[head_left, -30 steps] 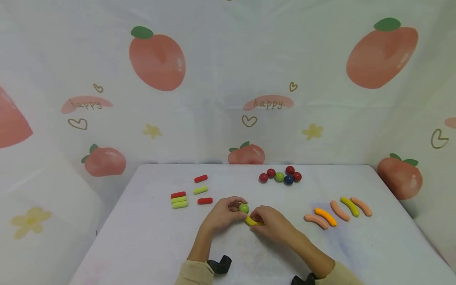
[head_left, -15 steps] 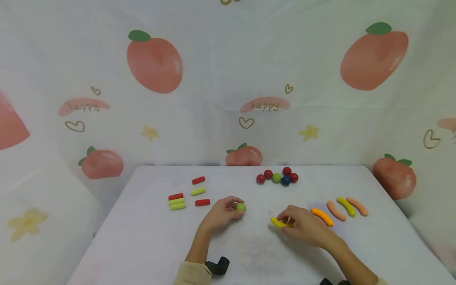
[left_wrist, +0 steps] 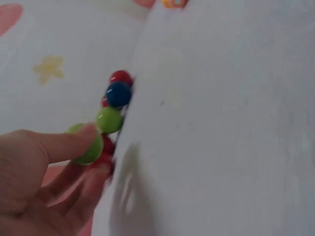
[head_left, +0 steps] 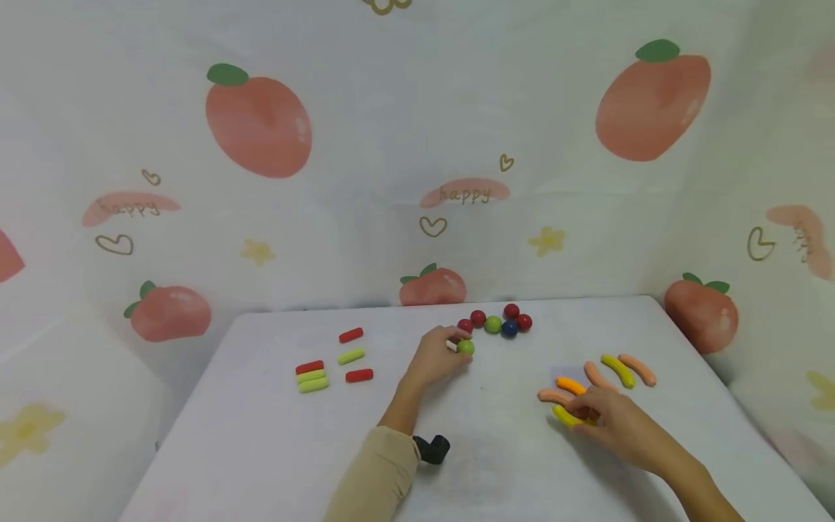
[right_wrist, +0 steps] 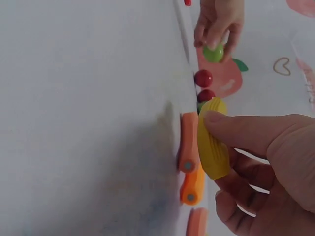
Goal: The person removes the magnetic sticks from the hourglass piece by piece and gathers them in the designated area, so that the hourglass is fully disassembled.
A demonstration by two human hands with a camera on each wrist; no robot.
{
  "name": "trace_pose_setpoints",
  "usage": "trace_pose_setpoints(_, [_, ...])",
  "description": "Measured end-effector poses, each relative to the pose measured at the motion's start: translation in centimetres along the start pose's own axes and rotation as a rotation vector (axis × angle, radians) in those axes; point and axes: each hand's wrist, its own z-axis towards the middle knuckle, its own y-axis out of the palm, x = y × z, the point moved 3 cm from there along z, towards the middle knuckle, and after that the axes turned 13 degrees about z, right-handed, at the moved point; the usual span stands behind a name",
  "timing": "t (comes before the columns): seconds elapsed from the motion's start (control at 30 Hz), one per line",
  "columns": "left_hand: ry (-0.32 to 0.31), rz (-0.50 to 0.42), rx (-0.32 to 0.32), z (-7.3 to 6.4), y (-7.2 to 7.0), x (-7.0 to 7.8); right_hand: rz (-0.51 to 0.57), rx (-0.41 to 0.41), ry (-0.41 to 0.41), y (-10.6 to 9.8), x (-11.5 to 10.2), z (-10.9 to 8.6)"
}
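My left hand (head_left: pixel 440 357) pinches a light green ball (head_left: pixel 466 347) between thumb and fingers, close to the near side of a cluster of balls. A red ball (head_left: pixel 464 325) lies just behind its fingers. In the left wrist view the same green ball (left_wrist: pixel 90 147) sits under the thumb. On the right, my right hand (head_left: pixel 620 428) pinches a yellow curved banana-like piece (head_left: pixel 566 417), its ribbed side visible in the right wrist view, in front of a pink curved piece (head_left: pixel 554 396) and an orange curved piece (head_left: pixel 571 386).
More balls stand at the back: red (head_left: pixel 524 322), green (head_left: pixel 493 324) and dark blue (head_left: pixel 509 328). Farther right lie more curved pieces, one yellow-green (head_left: pixel 617 370). Short red sticks (head_left: pixel 359 375) and yellow-green sticks (head_left: pixel 314 385) lie on the left of the white table (head_left: pixel 248 435).
My hands have moved apart. The left carries the green ball forward and right toward the other balls; the right carries the yellow curved piece rightward to the row of curved pieces.
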Motion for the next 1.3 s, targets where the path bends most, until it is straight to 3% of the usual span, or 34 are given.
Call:
trace_pose_setpoints(0.13, [0.029, 0.112, 0.103, 1.5, 1.2, 1.4, -0.004, -0.035, 0.039, 0.7, 0.3, 0.0])
trace_pose_setpoints(0.3, [0.037, 0.306, 0.219, 1.9, 2.1, 2.3, -0.080, -0.048, 0.039, 1.8, 0.3, -0.1])
trace_pose_setpoints(0.5, [0.042, 0.461, 0.254, 2.0, 2.5, 2.8, -0.147, -0.004, 0.069, 2.6, -0.1, -0.3])
trace_pose_setpoints(0.73, [0.024, 0.461, 0.274, 2.1, 2.3, 2.4, -0.198, 0.045, 0.055, 2.9, -0.5, 0.2])
trace_pose_setpoints(0.93, [0.034, 0.454, 0.308, 1.3, 0.6, 2.3, -0.284, 0.203, -0.167, 2.1, -1.5, 0.4])
trace_pose_setpoints(1.03, [0.044, 0.453, 0.326, 0.9, -0.6, 2.3, -0.316, 0.270, -0.227, 1.6, -2.1, 0.6])
trace_pose_setpoints(1.3, [0.067, 0.425, 0.403, -1.3, -4.0, 1.9, -0.318, 0.309, -0.172, 1.2, -3.5, 2.0])
